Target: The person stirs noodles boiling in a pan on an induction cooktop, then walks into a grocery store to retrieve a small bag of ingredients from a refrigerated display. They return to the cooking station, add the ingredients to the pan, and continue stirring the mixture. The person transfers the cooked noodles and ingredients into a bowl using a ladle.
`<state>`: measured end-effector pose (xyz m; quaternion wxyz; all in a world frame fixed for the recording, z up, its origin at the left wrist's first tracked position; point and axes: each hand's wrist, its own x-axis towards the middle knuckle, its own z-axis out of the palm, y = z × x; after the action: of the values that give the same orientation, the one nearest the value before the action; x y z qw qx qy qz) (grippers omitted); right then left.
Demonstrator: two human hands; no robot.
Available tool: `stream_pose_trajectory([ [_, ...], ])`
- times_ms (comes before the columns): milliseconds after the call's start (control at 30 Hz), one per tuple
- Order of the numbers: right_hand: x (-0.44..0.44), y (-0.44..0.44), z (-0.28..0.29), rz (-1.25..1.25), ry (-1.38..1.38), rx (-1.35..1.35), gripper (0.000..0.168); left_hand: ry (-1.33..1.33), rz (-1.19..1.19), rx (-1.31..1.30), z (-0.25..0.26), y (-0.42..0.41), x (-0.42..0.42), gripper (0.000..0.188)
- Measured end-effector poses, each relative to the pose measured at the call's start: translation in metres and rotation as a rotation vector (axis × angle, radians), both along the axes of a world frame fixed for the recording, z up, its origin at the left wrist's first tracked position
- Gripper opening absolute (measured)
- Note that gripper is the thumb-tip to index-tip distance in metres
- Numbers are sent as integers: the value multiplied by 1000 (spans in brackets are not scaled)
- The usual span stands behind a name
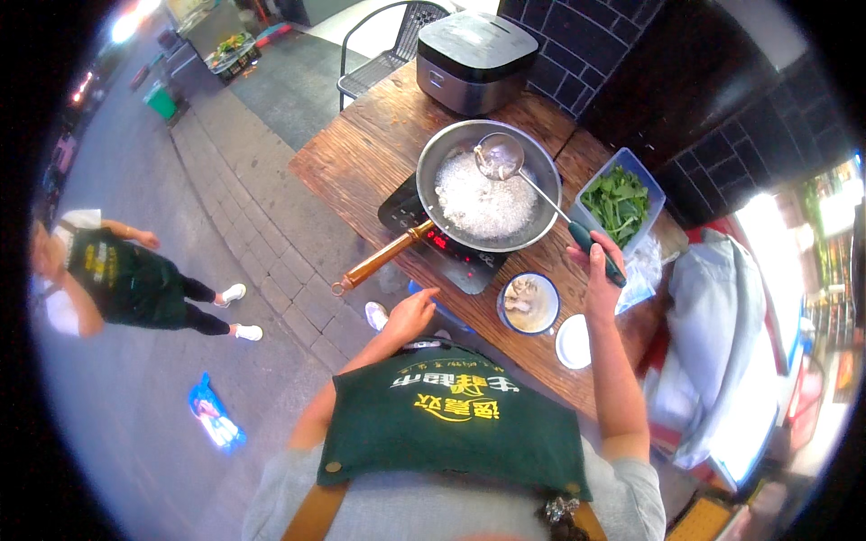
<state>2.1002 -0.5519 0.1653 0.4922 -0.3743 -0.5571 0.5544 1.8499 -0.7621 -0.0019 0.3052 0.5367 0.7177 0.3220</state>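
Note:
My right hand [599,267] grips the dark green handle of a metal ladle [499,157], whose bowl is over the bubbling, whitish contents of a wok [551,223]. The wok sits on a black induction cooker [467,267] with a lit red display. Its wooden handle [385,259] points towards the lower left. My left hand [411,314] is empty near the table's front edge, below that handle. Between my hands stands a blue-rimmed white enamel mug [500,311] holding pale pieces in liquid. Beside it lies a white lid [574,342].
A plastic tub [659,196] of leafy greens [617,203] stands right of the wok, with a clear plastic bag [639,274] beside it. A rice cooker [477,61] and a chair [406,40] are behind. Another person [128,277] stands at left near a blue bag [215,414] on the ground.

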Motion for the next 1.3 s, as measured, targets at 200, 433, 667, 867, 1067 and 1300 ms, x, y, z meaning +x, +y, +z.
stream_pose_trajectory([
  [200, 6, -8, -12, 11, -210, 174, 25, 358, -189, -60, 37, 26, 19, 55],
  [433, 16, -17, -17, -9, -274, 239, 22, 595, -321, -58, 23, 46, 28, 63],
  [667, 21, -13, -4, 50, -589, 798, 28, 623, -341, -101, 20, 52, 19, 65],
  [867, 22, -1, 2, 123, -718, 910, 38, 477, -147, -156, 24, 23, 9, 65],
  [1067, 19, 12, -8, 88, -719, 921, 36, 297, 113, -267, 18, -1, -15, 63],
  [1300, 3, 29, -12, 101, -711, 928, 32, -983, 588, -80, -46, -36, -92, 47],
])
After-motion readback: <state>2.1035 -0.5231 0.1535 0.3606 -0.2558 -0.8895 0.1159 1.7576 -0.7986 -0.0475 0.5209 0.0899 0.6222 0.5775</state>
